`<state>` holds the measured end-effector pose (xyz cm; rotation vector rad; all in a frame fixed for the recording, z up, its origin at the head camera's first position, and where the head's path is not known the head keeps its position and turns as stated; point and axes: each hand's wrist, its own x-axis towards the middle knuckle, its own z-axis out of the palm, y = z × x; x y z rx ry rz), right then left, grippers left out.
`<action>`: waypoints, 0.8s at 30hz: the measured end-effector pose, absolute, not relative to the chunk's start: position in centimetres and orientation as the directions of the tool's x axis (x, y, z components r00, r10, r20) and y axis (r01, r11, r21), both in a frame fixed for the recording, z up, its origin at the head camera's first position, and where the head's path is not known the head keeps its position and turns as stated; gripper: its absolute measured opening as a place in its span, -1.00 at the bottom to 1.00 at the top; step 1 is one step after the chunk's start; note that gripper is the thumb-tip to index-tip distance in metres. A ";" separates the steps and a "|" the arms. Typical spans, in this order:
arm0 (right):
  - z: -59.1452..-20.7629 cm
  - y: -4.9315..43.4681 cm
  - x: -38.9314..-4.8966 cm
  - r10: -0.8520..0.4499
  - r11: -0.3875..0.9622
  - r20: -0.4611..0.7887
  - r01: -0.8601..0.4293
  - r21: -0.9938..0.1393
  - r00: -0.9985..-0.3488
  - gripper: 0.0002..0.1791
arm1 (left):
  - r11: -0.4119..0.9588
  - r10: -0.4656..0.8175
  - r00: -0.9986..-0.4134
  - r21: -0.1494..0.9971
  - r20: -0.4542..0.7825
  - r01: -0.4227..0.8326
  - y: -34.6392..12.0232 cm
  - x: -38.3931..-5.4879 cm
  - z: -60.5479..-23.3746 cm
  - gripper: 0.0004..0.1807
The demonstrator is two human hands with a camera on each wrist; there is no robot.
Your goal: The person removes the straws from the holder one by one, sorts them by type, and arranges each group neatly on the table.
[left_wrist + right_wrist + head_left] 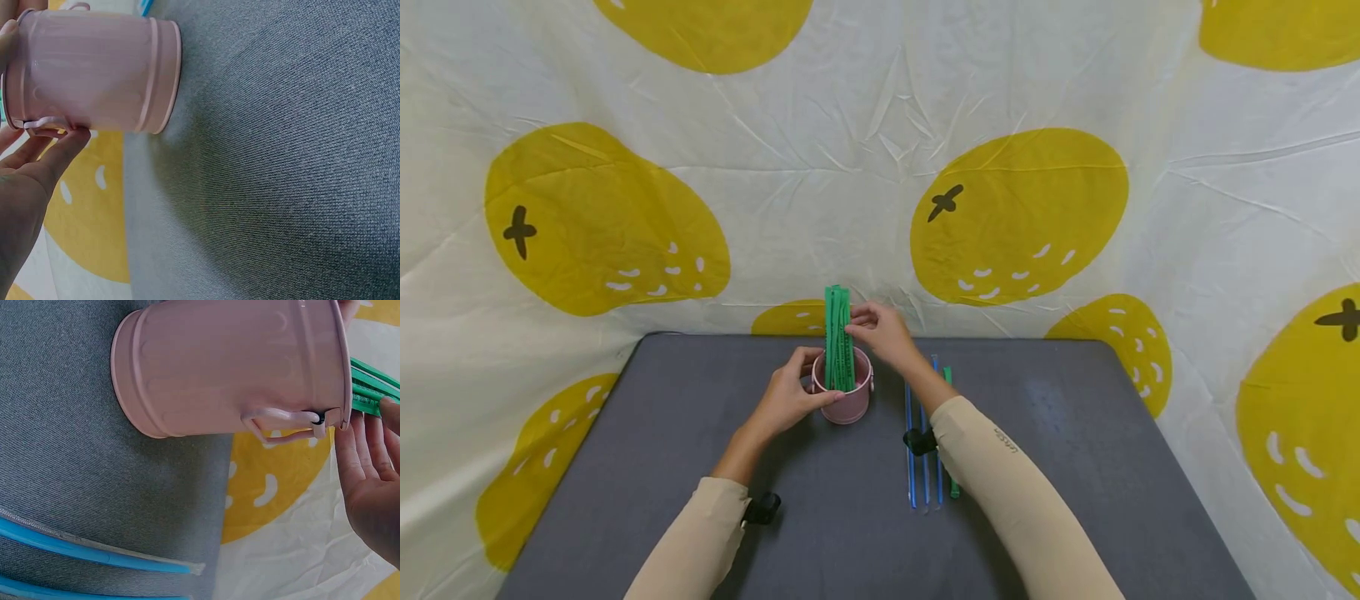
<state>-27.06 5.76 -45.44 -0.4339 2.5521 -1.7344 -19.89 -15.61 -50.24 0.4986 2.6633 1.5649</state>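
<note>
Near the back edge of the table stands a small pink metal bucket (847, 410) with side handles. A bundle of green wrapped straws (838, 337) with dark print rises upright out of it. My left hand (784, 398) grips the bucket at its left side, thumb across the near rim and fingers around by the handle (50, 122). With thumb and fingertips, my right hand (883, 335) pinches the green straws above the rim, from the right. In the right wrist view the thumb lies over the straws (365, 394) and the fingers are behind them. The straws' lower ends are hidden inside the bucket.
Several blue straws (912, 475) in clear wrappers lie side by side on the grey table (1060, 500), partly under my right forearm. Beside them lies one green wrapped straw (954, 483). A white cloth with yellow fruit shapes (820, 208) hangs behind the table.
</note>
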 end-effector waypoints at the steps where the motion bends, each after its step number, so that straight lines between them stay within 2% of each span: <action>1: -45.5 5.7 -27.1 -0.241 0.338 0.136 -0.215 -0.916 -0.961 -0.66 | 0.449 0.277 -0.949 0.853 0.149 0.265 -15.6 -19.9 -50.2 -0.14; 13: -44.9 6.2 -26.8 -0.181 0.251 0.137 -0.181 -0.951 -0.974 -0.75 | 0.434 0.281 -0.948 0.861 0.150 0.265 -15.5 -19.8 -50.2 -0.15; 24: -41.5 8.0 -26.0 -0.164 0.172 0.167 -0.195 -0.966 -0.972 -0.73 | 0.445 0.288 -0.947 0.855 0.146 0.267 -15.7 -19.7 -50.1 -0.13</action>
